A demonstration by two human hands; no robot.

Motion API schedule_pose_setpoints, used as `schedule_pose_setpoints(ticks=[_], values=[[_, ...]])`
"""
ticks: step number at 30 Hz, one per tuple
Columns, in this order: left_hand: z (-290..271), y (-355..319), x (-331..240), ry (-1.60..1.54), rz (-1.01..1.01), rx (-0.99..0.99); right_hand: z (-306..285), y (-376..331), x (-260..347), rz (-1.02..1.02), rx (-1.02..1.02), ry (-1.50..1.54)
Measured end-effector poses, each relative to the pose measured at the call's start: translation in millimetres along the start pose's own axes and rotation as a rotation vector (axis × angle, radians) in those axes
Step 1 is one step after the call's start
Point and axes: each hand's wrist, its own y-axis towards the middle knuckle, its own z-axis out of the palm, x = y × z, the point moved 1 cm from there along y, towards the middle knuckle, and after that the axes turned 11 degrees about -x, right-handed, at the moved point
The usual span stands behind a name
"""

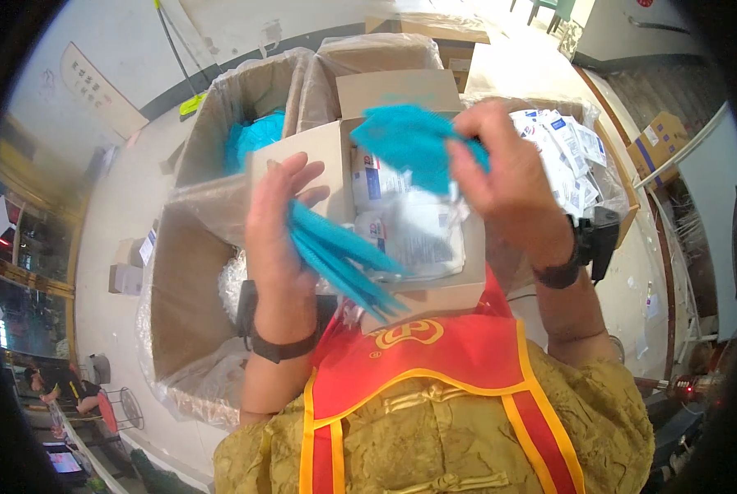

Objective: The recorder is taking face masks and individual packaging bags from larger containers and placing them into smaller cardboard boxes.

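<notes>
My left hand holds several folded blue cloths that fan out from beside its thumb toward the right. Another blue cloth is pinched in my raised right hand, slightly smeared by motion. Both hands are above an open cardboard box in front of me, with its flaps up. Inside it lie white printed packets, flat and partly covered by the cloths. Dark bands circle both my wrists.
Large plastic-lined cartons surround the box. The far-left carton contains blue cloths; at the right, a carton holds a heap of white packets. Bubble wrap shows in the near-left carton. A green-ended broom leans by the back wall.
</notes>
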Motion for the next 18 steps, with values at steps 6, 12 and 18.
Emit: schedule_pose_setpoints(ticks=[6,12,18], values=[[9,2,18,-0.209,-0.099,-0.022,35,-28,30,0.005,0.104,0.329],[1,4,25,-0.082,-0.106,0.050,46,-39,28,0.126,0.252,0.439],[13,12,24,-0.082,-0.038,-0.056,36,-29,39,-0.179,0.352,0.174]])
